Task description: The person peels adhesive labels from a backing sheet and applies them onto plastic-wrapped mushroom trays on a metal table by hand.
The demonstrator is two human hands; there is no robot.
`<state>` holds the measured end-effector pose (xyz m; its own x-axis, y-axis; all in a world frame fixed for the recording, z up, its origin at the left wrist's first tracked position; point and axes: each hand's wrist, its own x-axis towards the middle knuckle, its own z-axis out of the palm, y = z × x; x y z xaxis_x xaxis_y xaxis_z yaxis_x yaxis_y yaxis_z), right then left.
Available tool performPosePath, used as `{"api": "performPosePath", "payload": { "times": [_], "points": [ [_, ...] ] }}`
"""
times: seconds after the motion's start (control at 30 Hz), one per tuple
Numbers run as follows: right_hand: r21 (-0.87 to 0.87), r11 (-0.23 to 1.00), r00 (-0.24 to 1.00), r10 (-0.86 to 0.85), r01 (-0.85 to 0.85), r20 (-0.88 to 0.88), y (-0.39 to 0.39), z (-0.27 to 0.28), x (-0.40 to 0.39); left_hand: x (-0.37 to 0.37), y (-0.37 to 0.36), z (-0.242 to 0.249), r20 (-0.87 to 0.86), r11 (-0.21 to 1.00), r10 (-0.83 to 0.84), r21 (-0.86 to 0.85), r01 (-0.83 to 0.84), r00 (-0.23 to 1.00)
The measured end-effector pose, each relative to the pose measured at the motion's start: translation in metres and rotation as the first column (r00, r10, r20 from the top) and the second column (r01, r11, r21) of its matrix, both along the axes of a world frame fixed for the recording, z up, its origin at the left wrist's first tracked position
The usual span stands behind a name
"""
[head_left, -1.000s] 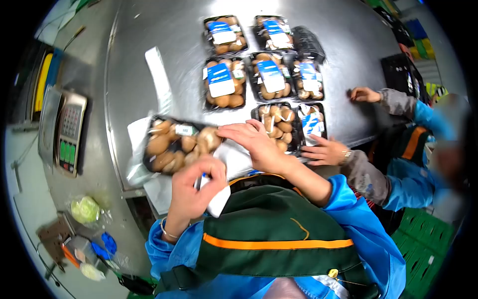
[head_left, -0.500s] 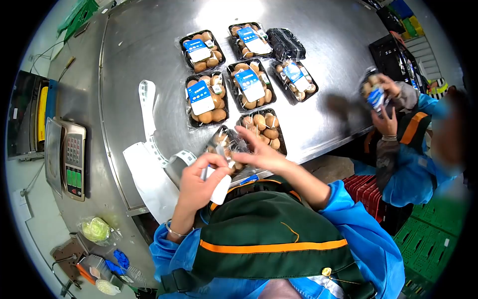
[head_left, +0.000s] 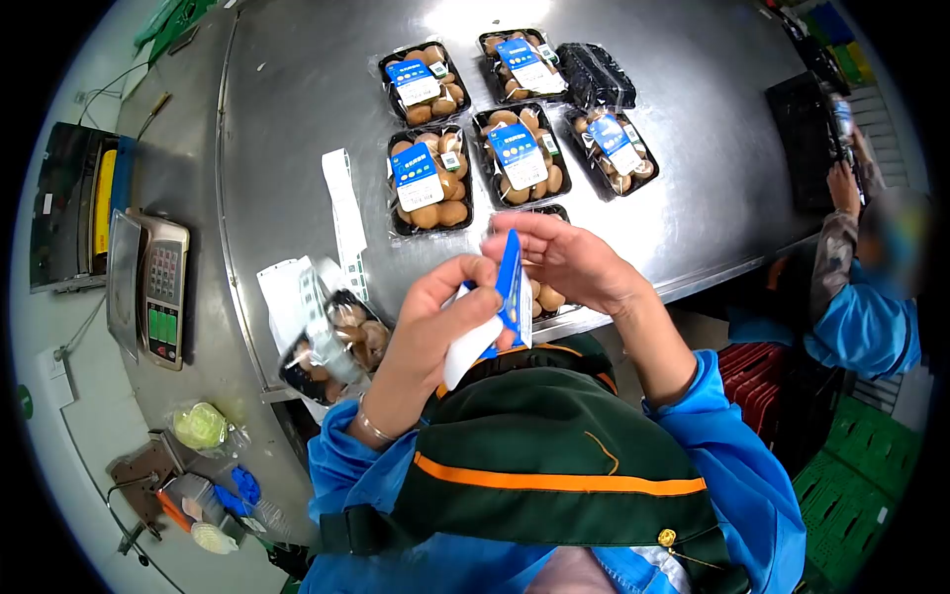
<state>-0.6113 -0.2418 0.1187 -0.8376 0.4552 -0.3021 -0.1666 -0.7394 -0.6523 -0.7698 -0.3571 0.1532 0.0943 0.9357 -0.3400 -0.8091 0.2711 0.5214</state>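
My left hand (head_left: 445, 322) is closed on a stack of blue and white labels (head_left: 510, 287) in front of my apron. Beside them my right hand (head_left: 579, 259) has its fingers spread, close to the labels' upper edge. Under it, partly hidden, lies a mushroom tray (head_left: 546, 297). Left of my left wrist sits another wrapped mushroom tray (head_left: 346, 342), blurred, with a sticker strip (head_left: 344, 218) behind it. Further up are several wrapped mushroom trays with blue and white labels, one of them (head_left: 431, 181) nearest my left hand.
Black empty trays (head_left: 596, 75) are stacked at the back. On the left stands a scale (head_left: 161, 287), with a wrapped cabbage (head_left: 200, 426) below it. At the right a co-worker (head_left: 866, 317) reaches to a black crate (head_left: 800, 139). Red crates (head_left: 752, 381) and green crates (head_left: 841, 485) stand below.
The tray that was under my hands is now at the left, beside my left wrist. The labels have come up between my hands. The co-worker's hands have moved to the black crate.
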Motion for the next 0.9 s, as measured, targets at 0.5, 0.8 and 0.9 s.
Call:
{"api": "performPosePath", "payload": {
  "times": [0.5, 0.8, 0.9],
  "points": [
    [0.473, 0.847, 0.823, -0.439, 0.244, 0.361, -0.042, -0.045, -0.030, 0.033, 0.043, -0.075, -0.405, 0.868, 0.404, -0.115, -0.484, 0.820],
    [0.826, 0.549, 0.770, -0.471, -0.125, 0.430, -0.012, -0.050, 0.001, 0.045, 0.041, -0.088, -0.279, 0.902, 0.319, -0.205, -0.381, 0.906],
    [0.812, 0.581, 0.708, -0.551, -0.055, 0.442, 0.035, -0.053, 0.006, 0.014, 0.042, -0.109, -0.191, 0.797, 0.496, -0.286, -0.531, 0.847]
  ]
}}
